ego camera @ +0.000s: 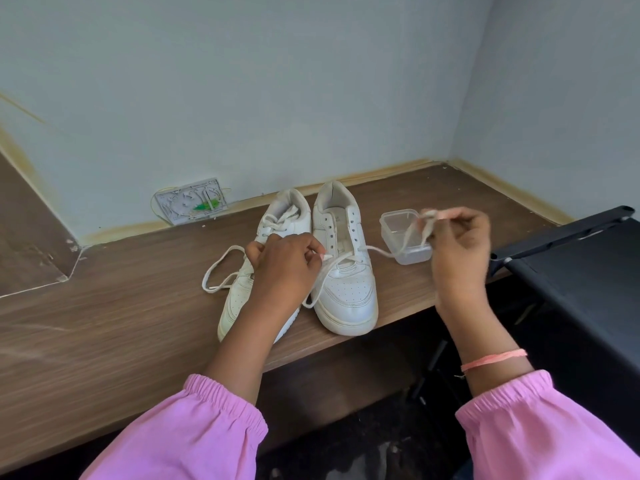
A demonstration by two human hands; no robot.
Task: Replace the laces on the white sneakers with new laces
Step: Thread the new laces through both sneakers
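Two white sneakers stand side by side on the wooden desk (121,317), toes toward me. The right sneaker (346,271) has most eyelets bare; a white lace (377,251) runs through its lowest eyelets. My right hand (457,247) pinches one end of that lace, raised to the right above a container. My left hand (284,265) pinches the other end just left of the shoe's tongue. The left sneaker (242,299) is partly hidden behind my left hand, still laced near its top, with a loose lace loop (221,268) lying to its left.
A small clear plastic container (398,230) sits open right of the sneakers. A white wall plate (192,202) with green wiring leans at the back wall. A black chair (588,271) stands at the right, beside the desk's front edge.
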